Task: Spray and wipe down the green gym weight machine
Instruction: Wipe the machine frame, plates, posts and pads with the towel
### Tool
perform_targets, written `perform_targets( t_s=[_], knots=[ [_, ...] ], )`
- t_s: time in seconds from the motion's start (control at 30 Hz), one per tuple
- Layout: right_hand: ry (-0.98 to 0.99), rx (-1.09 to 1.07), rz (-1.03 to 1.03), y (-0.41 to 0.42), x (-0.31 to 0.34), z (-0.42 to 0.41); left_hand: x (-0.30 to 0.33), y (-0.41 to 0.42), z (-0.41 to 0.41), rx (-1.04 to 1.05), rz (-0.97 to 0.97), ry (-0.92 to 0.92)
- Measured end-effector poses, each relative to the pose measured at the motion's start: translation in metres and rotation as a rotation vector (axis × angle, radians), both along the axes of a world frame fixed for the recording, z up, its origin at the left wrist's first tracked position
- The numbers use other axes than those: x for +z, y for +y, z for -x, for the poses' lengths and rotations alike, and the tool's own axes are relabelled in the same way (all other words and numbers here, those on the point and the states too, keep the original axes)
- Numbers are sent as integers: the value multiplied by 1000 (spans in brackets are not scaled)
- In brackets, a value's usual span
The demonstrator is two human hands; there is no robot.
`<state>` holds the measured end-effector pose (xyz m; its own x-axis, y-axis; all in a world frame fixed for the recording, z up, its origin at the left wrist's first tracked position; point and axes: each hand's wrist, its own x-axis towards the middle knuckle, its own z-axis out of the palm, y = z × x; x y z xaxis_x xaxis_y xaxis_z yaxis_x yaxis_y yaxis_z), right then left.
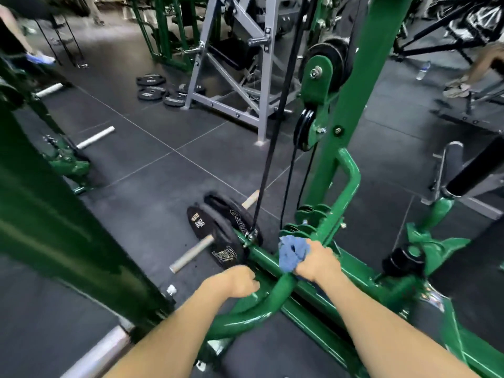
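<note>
I've got the right hand (313, 261) clamped round a blue cloth (293, 255), fingers curled over it and pressing it onto the green machine (351, 85) low down, where the curved tube (261, 306) crosses the long bar (263, 256). Cloth's bunched, not flat, prob. so it wraps the round tube and gets into the joint. Left hand (240, 279) sits on the curved tube just beside it, fingers curled over the top; looks like a brace w/ nothing else in it. No spray bottle in view, so I judge we're in the wiping part, not spraying.

Machine fills the right and centre: upright post, pulleys (305, 129) w/ black cables (275, 132) running down to the base near the cloth. Two black plates (218, 233) are loaded on a peg (191, 253) just left of the bar, touching the frame end. More plates (152, 88) lie on the floor (152, 170) further off by a grey rack (245, 64).

Paint on the tube shines, maybe wet, can't be sure. Upright and pulleys are well above both hands, so I'd guess most of the frame is left to do. Cables run close to the cloth; snag risk if I wipe that way.
</note>
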<state>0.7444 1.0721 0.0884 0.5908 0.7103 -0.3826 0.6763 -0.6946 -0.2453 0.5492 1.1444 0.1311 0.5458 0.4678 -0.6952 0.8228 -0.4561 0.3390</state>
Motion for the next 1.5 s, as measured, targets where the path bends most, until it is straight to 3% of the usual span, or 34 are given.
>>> perform_targets(
  t_s=[0.37, 0.9, 1.07, 1.23, 1.33, 1.4, 1.5],
  knots=[
    [89, 23, 85, -35, 11, 81, -35, -36, 41, -68, -18, 83],
    [-147, -329, -211, -7, 10, 75, -64, -57, 55, -183, -373, 27],
    [91, -804, -515, -45, -14, 118, -65, -56, 54, -191, -372, 17],
    [568, -1182, -750, -68, -29, 147, -69, -41, 47, -100, -126, 21],
    [533, -1268, -775, -59, -27, 142, -62, -41, 26, -81, -59, -182],
    [509, -1298, -815, -51, -24, 132, -56, -54, 11, -166, -115, -323],
    [590, -1306, -855, -49, -28, 114, -67, -66, 4, -246, -254, -381]
  ],
)
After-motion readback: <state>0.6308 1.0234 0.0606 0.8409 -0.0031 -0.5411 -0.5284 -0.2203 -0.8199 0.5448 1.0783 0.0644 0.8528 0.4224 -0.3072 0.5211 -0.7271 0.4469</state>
